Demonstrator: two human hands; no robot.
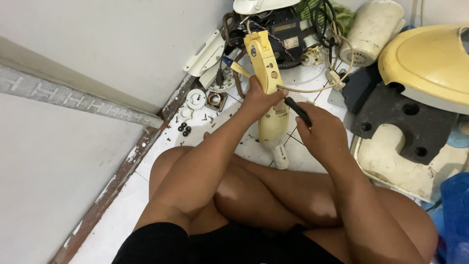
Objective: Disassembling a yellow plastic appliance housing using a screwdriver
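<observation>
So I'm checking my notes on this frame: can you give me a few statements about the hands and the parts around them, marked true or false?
1. The left hand grips a long cream-yellow plastic housing. True.
2. The right hand is empty. False: it holds a black-handled tool pointed at the housing.
3. The housing lies flat on the floor. False: it is held up above the white tiled floor.
4. Small black round parts lie on the floor near the wall. True.
5. A yellow domed cover sits at the right. True.

White tiled floor (146, 186): screws (184, 129), probably washers (195, 99).
</observation>
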